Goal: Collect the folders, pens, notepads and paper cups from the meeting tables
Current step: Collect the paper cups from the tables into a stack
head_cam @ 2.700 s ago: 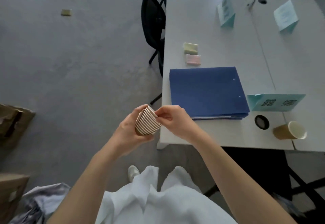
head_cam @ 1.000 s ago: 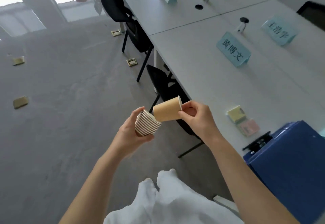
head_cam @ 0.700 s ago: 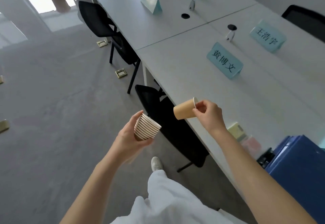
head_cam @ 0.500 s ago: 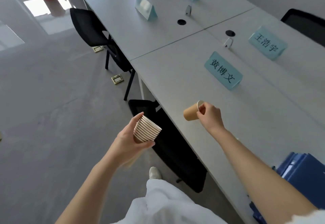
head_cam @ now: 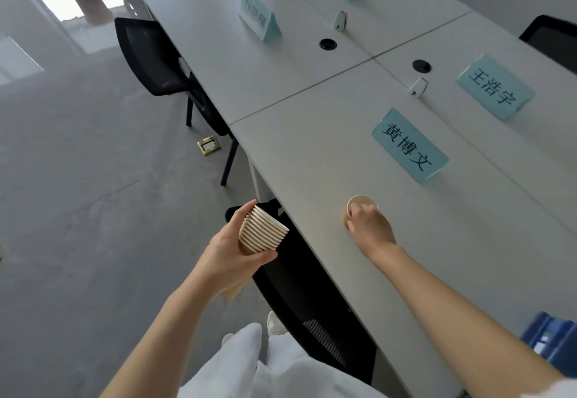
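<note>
My left hand (head_cam: 232, 255) grips a nested stack of brown paper cups (head_cam: 261, 231), held off the table's edge over the floor and a chair. My right hand (head_cam: 368, 224) is out over the white meeting table (head_cam: 312, 154), its fingers closed on a single brown paper cup (head_cam: 359, 202) that stands upright on the tabletop, rim up. The hand covers most of that cup's near side. A corner of the blue folder stack (head_cam: 551, 340) shows at the right edge.
Teal name cards stand on the table: one (head_cam: 409, 146) just beyond the cup, another (head_cam: 495, 87) farther right, and two (head_cam: 259, 15) on the far table. Black chairs (head_cam: 156, 57) are tucked along the table's left side. A brass floor socket (head_cam: 208, 145) sits in the grey floor.
My right hand carried the single cup away from the stack, out over the table, and lowered it upright onto the tabletop. The view swung away from the blue folders and sticky notes.
</note>
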{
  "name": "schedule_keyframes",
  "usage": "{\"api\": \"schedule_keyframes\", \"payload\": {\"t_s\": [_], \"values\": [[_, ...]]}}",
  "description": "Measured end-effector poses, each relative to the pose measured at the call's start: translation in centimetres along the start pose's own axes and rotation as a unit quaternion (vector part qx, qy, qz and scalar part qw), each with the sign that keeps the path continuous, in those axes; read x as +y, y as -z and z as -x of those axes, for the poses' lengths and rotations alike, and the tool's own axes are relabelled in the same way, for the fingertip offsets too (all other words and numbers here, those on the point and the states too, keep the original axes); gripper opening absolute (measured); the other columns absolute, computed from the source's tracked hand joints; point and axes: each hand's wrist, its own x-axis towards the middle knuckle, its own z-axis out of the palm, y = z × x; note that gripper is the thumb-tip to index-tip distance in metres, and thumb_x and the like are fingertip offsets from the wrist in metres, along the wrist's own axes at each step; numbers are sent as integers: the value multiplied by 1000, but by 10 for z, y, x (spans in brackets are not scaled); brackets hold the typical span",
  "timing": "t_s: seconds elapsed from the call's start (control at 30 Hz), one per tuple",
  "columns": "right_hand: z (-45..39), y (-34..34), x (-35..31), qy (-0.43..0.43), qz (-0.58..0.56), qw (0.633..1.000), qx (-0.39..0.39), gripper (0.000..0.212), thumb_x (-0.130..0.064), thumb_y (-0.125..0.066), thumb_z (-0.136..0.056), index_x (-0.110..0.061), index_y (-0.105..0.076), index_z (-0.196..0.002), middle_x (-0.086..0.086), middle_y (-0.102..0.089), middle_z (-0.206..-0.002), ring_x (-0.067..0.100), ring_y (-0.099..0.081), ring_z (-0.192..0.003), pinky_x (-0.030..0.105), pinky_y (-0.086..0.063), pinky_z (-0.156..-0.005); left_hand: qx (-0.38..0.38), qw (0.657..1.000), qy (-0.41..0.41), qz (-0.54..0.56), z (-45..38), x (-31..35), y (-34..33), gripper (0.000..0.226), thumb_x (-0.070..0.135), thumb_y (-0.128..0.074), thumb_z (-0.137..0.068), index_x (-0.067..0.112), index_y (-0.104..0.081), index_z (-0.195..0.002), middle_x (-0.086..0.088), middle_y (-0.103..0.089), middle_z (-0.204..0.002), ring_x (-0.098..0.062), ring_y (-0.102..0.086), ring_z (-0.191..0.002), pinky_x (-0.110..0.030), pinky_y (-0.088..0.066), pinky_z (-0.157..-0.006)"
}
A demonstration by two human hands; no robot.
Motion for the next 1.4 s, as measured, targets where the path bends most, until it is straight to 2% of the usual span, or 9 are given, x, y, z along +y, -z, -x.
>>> {"api": "schedule_keyframes", "payload": {"t_s": [0.1, 0.2, 0.3, 0.43, 0.57, 0.7, 0.8, 1.03, 1.4], "values": [[-2, 15, -12, -3, -50, 997, 56, 10, -7, -51, -91, -6, -60, -94, 10, -65, -91, 29, -59, -91, 32, -45, -63, 4, 1000, 7, -2, -11, -1, 6, 90, 37, -81, -69, 63, -25, -134, 18, -57, -113, -9, -56, -105, -39, -50, -94], [-9, 42, -46, 21, -173, 982, 72, 16, -11, -56, -90, -7, -67, -101, 10, -72, -95, 28, -65, -90, 35, -53, -77, 5, 1000, 10, -8, -23, -5, 15, 89, 39, -81, -68, 63, -25, -133, 19, -56, -113, -11, -57, -106, -39, -51, -93], [-14, 66, -95, 49, -308, 950, 19, 14, -16, -60, -88, -11, -72, -96, 2, -75, -92, 17, -70, -88, 29, -52, -86, 2, 1000, 15, -20, -34, -11, 26, 86, 38, -81, -67, 55, -29, -133, 18, -56, -110, -9, -57, -102, -35, -52, -88], [-19, 76, -157, 89, -401, 909, -68, 13, -22, -61, -87, -19, -73, -93, -7, -75, -87, 4, -69, -85, 25, -54, -86, -1, 1000, 17, -25, -45, -25, 49, 85, 39, -82, -61, 53, -35, -130, 14, -59, -107, -8, -59, -97, -34, -52, -86], [-30, 67, -210, 129, -404, 892, -154, 23, -27, -64, -87, -17, -71, -106, -5, -74, -98, 2, -68, -92, 23, -54, -86, -2, 1000, 16, -18, -60, -44, 87, 83, 41, -81, -57, 53, -37, -126, 14, -60, -102, -8, -61, -90, -36, -55, -79], [-56, 64, -269, 142, -383, 894, -186, 26, -15, -62, -88, -11, -69, -113, 2, -73, -105, 5, -67, -96, 18, -51, -86, -14, 999, 17, -32, -81, -68, 149, 83, 43, -77, -51, 56, -37, -122, 13, -61, -101, -12, -61, -88, -40, -57, -75], [-78, 66, -313, 133, -408, 879, -207, 27, -11, -62, -87, -9, -68, -113, 3, -73, -105, 7, -67, -98, 24, -53, -91, -21, 999, 10, -45, -96, -86, 197, 84, 40, -78, -50, 57, -37, -121, 12, -61, -102, -15, -61, -89, -43, -57, -75], [-135, 73, -401, 111, -416, 884, -182, 25, -18, -77, -77, -12, -72, -101, -1, -74, -92, 7, -70, -87, 31, -57, -86, -23, 999, -3, -40, -141, -119, 294, 83, 35, -81, -50, 59, -39, -118, 13, -61, -103, -15, -62, -91, -43, -58, -74], [-243, 89, -443, 55, -433, 895, -93, 23, -15, -66, -86, -10, -69, -109, 2, -73, -100, 11, -68, -96, 29, -55, -88, 45, 999, 15, -22, -235, -142, 366, 83, 34, -84, -58, 56, -38, -124, 11, -62, -102, -13, -62, -90, -43, -56, -79]]}}
